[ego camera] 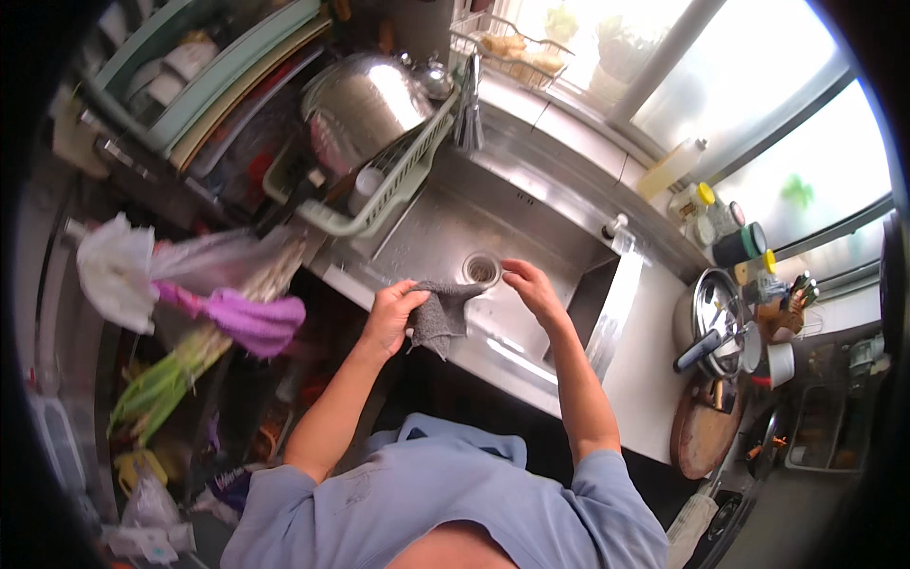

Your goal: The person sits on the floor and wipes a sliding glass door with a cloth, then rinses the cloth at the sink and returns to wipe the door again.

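Note:
My left hand [389, 316] grips a grey cloth [441, 313] over the front edge of a stainless steel sink [512, 227]. The cloth hangs down in folds, one corner stretching towards my right hand [530, 284]. That hand is over the basin with its fingers curved and apart, just right of the drain [481, 269], and holds nothing. A gap separates its fingertips from the cloth. The faucet [468, 107] stands at the sink's back left.
A green dish rack [398, 199] with a large steel pot [366, 107] overlaps the sink's left side. Spring onions [167, 377] and a purple cloth [259, 320] hang at left. Right are a lidded pot [711, 320], round chopping board [700, 434] and jars.

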A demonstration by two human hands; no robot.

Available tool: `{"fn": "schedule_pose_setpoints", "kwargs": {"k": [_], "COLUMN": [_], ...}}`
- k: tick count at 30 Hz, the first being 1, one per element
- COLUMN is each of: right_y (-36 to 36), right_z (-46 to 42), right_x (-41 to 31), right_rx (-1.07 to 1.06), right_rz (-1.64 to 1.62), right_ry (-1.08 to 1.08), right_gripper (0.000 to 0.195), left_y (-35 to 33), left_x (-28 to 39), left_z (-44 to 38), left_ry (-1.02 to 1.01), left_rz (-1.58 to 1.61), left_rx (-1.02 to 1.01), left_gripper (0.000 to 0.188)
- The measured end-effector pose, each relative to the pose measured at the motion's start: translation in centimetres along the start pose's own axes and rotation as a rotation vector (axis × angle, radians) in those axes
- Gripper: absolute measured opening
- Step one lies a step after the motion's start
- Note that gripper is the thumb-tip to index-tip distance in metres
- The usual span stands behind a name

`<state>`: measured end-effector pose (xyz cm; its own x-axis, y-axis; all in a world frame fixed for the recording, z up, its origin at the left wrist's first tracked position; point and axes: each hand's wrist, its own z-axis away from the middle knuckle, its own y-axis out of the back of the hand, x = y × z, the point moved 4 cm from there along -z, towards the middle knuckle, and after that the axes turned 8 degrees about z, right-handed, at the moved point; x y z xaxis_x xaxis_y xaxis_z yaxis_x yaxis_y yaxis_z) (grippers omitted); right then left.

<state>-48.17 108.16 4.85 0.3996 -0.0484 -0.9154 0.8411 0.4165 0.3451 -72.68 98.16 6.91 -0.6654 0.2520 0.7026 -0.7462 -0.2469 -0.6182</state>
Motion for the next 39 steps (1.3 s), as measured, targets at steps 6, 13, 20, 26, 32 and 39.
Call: {"fn": "schedule_pose_setpoints", "kwargs": {"k": [6, 13, 20, 26, 32, 39], "right_y": [4.0, 3.4, 0.6, 0.8, 2.6, -3.0], "right_z": [-15.1, -32.7, -33.0, -31.2, -29.9, -21.3], "right_x": [-4.7, -2.3, -0.7, 0.1, 1.1, 10.8], "right_rx": [0.089, 0.419, 0.316, 0.274, 0.246, 0.192], "right_rz": [0.209, 0.306, 0.464, 0.770, 0.441, -0.744], "right_ry": [0.120, 0.303, 0.383, 0.511, 0.451, -0.625], "right_gripper": [0.043, 0.062, 0.057, 0.060, 0.040, 0.034], "left_y": [-0.8, -1.1, -2.0, -3.2, -3.1, -0.5], "left_x": [0.0, 0.2, -0.1, -1.2, -1.5, -4.0], "left_z": [-10.7, -18.7, -25.1, -29.5, -30.6, -30.2], "left_ry": [0.197, 0.147, 0.143, 0.135, 0.103, 0.142], "left_rz": [-0.084, -0.200, 0.053, 0.096, 0.157, 0.297], "left_rx": [-0.026, -0.012, -0.049, -0.013, -0.007, 0.014], "left_gripper": [0.016, 0.023, 0.026, 0.021, 0.020, 0.019]}}
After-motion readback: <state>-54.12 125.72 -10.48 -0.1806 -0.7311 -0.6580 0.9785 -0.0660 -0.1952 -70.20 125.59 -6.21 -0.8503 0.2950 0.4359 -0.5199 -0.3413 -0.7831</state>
